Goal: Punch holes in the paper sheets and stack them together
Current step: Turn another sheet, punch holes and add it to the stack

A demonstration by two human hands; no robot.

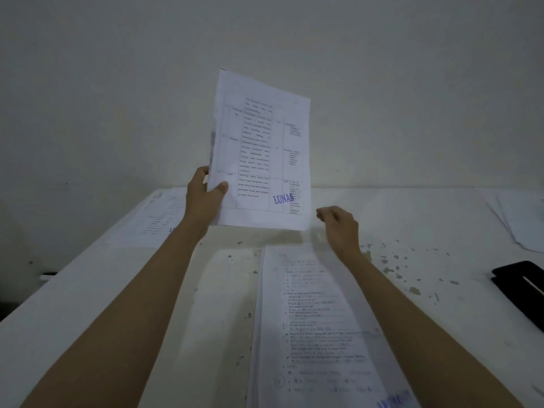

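Observation:
My left hand (pixel 206 195) holds a printed paper sheet (pixel 262 148) upright above the table, pinched at its lower left corner; a purple "LUNAS" stamp shows near its bottom. My right hand (pixel 338 228) hovers just right of the sheet's lower right corner, fingers loosely curled, holding nothing. Below my arms a stack of printed sheets (pixel 321 328) lies flat on the white table (pixel 88 290). A black hole punch (pixel 521 290) sits at the right edge, partly cut off by the frame.
Another printed sheet (pixel 159 219) lies at the table's far left. More white sheets (pixel 518 219) lie at the far right corner. The table's paint is chipped near the middle right. A plain wall stands directly behind the table.

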